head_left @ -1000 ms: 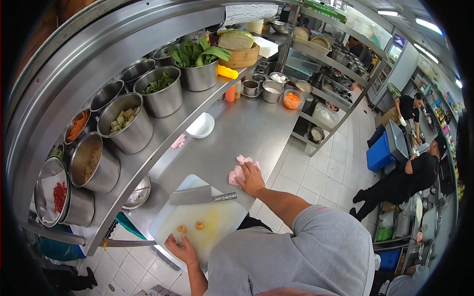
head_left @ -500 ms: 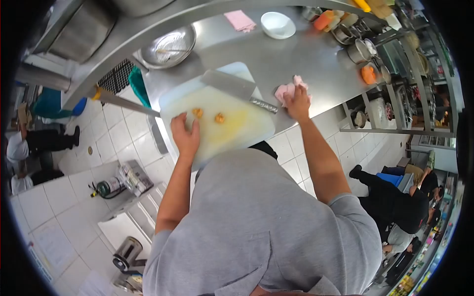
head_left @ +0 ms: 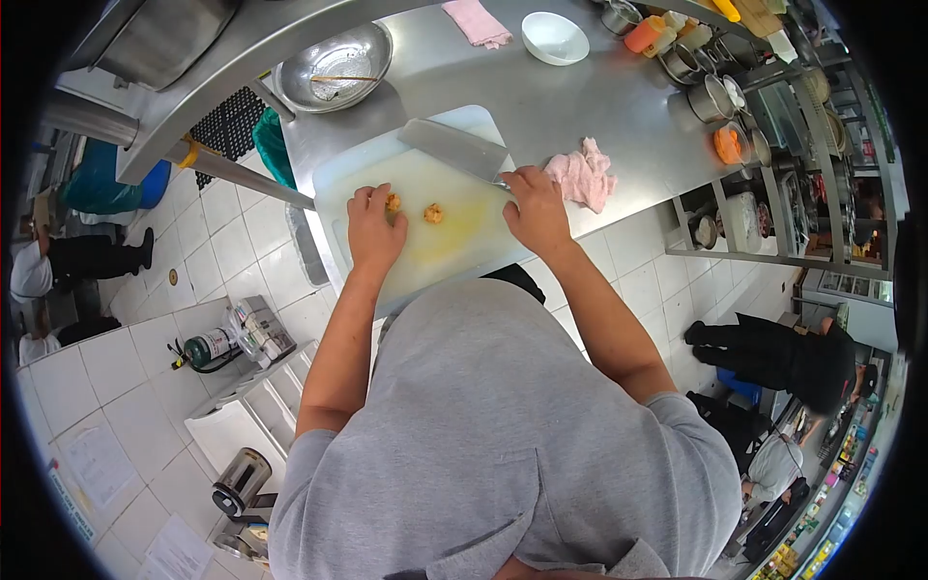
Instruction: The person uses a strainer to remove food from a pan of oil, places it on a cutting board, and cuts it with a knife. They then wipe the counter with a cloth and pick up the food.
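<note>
Tiled floor (head_left: 609,266) around a steel table (head_left: 628,106), a pale cutting board (head_left: 425,271) at its near left corner. Change noted: right hand (head_left: 537,213) has left the rumpled pink cloth (head_left: 582,176) and come in to the knife (head_left: 454,150). Reads as a shift from cloth to blade; the knife is now within control.

Right grip: fingers half curled over the handle at the board's right edge, thumb set apart on the near side. Handle mostly hidden; cannot tell how firmly the fingers close round it.

Knife itself: broad blade lying on the board, long axis slanting from the right edge up to the far edge. Blade end points away and to the person's left, handle end towards the right hand. Cutting side not readable.

Left hand (head_left: 375,237): loosely bent and open, nothing clearly held. Near lump (head_left: 392,202) sits by index finger and thumb, towards the board's left edge; contact uncertain. Other lump (head_left: 433,213) lies apart, nearer the middle.

Outward: cloth on the table, just off the board's right edge. Folded cloth (head_left: 476,21) and white bowl (head_left: 555,39) towards the table's far edge; steel pan (head_left: 335,66) near its left edge.
</note>
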Available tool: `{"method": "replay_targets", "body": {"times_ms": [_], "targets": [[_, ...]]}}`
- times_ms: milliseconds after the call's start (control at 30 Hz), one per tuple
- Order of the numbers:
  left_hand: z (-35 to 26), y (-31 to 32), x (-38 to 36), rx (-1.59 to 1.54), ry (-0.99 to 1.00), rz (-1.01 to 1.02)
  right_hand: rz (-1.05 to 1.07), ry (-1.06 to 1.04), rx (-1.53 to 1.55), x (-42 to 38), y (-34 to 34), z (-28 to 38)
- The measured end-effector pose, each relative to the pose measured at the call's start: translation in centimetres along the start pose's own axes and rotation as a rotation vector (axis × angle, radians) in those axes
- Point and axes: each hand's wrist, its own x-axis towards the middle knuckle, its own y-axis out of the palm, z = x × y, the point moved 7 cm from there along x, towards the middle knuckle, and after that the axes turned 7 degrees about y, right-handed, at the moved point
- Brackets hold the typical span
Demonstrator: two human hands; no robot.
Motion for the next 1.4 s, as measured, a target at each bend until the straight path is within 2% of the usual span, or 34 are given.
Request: {"method": "replay_targets", "body": {"times_ms": [33,100,267,333,367,433,500,533,600,667,733,867,1033,1400], "targets": [[0.3,0.3,0.2,0.006,0.011,0.035,-0.005,-0.008,-0.002,0.4,0.5,0.1],[0.7,0.4,0.3,0.001,0.016,0.037,0.131,0.102,-0.187,0.6,2.4,-0.8],[0.2,-0.2,-0.1,0.0,-0.002,0.049,0.245,0.157,-0.142,1.8,2.9,-1.2],[-1.6,-1.6,0.0,0.093,0.068,-0.018,0.263,0.198,-0.09,2.0,0.9,-0.3],[-2.0,-1.7,-0.1,0.087,0.059,-0.017,0.34,0.236,-0.062,1.6,-0.3,0.6],[-4.1,-1.4,-0.1,-0.012,0.23,0.016,0.423,0.27,-0.042,0.8,-2.3,1.8],[-5.3,-0.5,0.0,0.005,0.261,0.092,0.528,0.291,-0.002,-0.5,-3.0,2.6],[-5.9,0.2,0.0,0.028,0.304,0.171,0.531,0.294,-0.006,-1.1,-2.7,2.2],[-5.1,2.2,0.4,0.021,0.326,0.179,0.539,0.244,-0.025,-2.1,-1.7,1.4],[-5.1,3.8,0.8,0.013,0.355,0.191,0.529,0.299,-0.032,-2.6,-1.8,1.1],[-4.7,4.7,1.9,0.098,0.251,0.196,0.51,0.372,0.055,-2.4,-3.1,1.3],[-5.8,4.4,2.8,0.122,0.168,0.279,0.509,0.333,0.095,-3.5,-5.1,2.0],[-5.9,3.6,2.3,0.037,0.248,0.187,0.551,0.292,0.073,-4.5,-7.7,3.2],[-5.2,5.3,1.6,0.03,0.228,0.118,0.653,0.164,-0.12,-5.1,-7.3,4.6]]}}
